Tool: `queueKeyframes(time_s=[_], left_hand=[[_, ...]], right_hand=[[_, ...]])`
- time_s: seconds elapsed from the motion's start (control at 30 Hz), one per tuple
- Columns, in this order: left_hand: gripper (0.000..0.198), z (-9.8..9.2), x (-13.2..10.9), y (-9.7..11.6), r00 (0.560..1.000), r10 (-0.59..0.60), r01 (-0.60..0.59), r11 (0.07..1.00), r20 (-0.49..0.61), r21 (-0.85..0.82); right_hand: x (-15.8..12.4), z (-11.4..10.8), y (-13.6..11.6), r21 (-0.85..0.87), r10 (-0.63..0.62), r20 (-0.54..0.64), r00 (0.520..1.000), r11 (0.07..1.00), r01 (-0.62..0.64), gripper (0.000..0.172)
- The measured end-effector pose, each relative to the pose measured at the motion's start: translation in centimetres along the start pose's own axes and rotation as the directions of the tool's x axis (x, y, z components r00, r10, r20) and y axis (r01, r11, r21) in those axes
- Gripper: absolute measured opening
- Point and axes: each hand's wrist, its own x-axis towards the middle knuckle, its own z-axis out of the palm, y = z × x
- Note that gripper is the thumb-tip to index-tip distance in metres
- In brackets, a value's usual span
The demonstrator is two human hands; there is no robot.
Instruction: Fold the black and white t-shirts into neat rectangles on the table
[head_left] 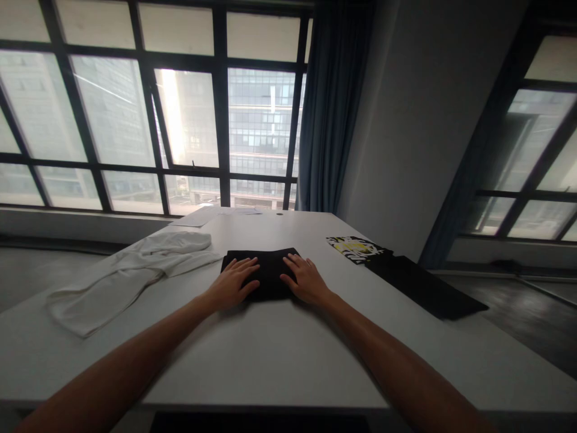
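Observation:
A black folded cloth, seemingly a garment point(271, 273), lies as a compact rectangle on the white table point(270, 355). My left hand point(234, 281) rests flat on its left side, fingers spread. On the opposite side my right hand point(307, 279) lies palm down, its fingers also apart and touching the fabric. Neither hand grips anything. What lies under the palms is hidden.
Left of the hands a rumpled white garment point(130, 273) spreads over the table. To the right lies black fabric point(419, 282) beside a patterned black, white and yellow piece point(354, 248). Papers point(192, 221) lie near the far edge, before windows and a blue curtain point(331, 108).

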Motion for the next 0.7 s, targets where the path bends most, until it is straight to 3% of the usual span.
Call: queueKeyframes(time_s=[0.1, 0.27, 0.37, 0.47, 0.53, 0.63, 0.7], left_hand=[[0.063, 1.8, -1.0, 0.4, 0.982, -0.016, 0.009, 0.999, 0.186, 0.038], [0.068, 2.6, -1.8, -0.5, 0.963, -0.07, 0.063, 0.997, 0.262, 0.038], [0.065, 1.9, 0.2, -0.8, 0.946, -0.096, 0.097, 0.995, 0.311, 0.015], [0.063, 1.7, 3.6, -1.3, 0.966, -0.154, 0.144, 0.988, 0.207, 0.061], [0.063, 2.2, 5.6, -2.0, 0.956, -0.254, 0.237, 0.964, 0.15, 0.122], [0.065, 3.4, 7.0, -3.5, 0.896, -0.399, 0.369, 0.913, 0.195, 0.174], [0.066, 4.1, 7.3, -4.4, 0.878, -0.42, 0.386, 0.905, 0.228, 0.181]], right_hand=[[-0.6, 1.2, 0.1, 0.011, 0.005, 0.189, 0.982, 1.0, -0.007, 0.065], [-0.7, 0.9, 0.5, 0.026, 0.057, 0.355, 0.933, 0.997, -0.071, 0.069], [1.2, 0.0, -0.3, -0.008, 0.081, 0.402, 0.912, 0.996, -0.085, 0.066], [4.3, 0.4, -1.1, -0.019, 0.054, 0.259, 0.964, 0.999, -0.05, 0.064], [6.2, 1.7, -1.1, -0.017, 0.051, 0.212, 0.976, 0.999, -0.048, 0.066], [8.1, 3.7, -0.4, -0.001, 0.145, 0.344, 0.928, 0.988, -0.154, 0.071], [8.7, 4.6, 0.2, 0.017, 0.18, 0.409, 0.894, 0.979, -0.205, 0.074]])
